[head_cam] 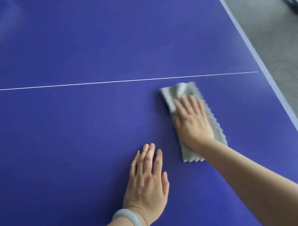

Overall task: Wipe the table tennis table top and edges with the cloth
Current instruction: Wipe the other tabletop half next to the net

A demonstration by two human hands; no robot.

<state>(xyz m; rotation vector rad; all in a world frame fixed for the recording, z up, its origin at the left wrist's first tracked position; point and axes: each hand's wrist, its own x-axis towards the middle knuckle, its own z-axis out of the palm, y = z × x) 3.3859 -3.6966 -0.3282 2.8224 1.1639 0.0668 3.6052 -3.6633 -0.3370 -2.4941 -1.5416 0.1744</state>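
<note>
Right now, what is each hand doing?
Left hand: open, flat on the table, holding nothing.
Right hand: open, pressing the cloth flat.

Right hand (193, 124) covers the middle of the cloth (177, 90). The table (60, 48) runs off left and bottom edges. Grey metal object (296, 3) on floor: blurred, cut by right edge.

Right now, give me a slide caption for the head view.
Right hand presses a folded grey cloth on the blue table tennis table; left hand rests flat nearby.
</note>
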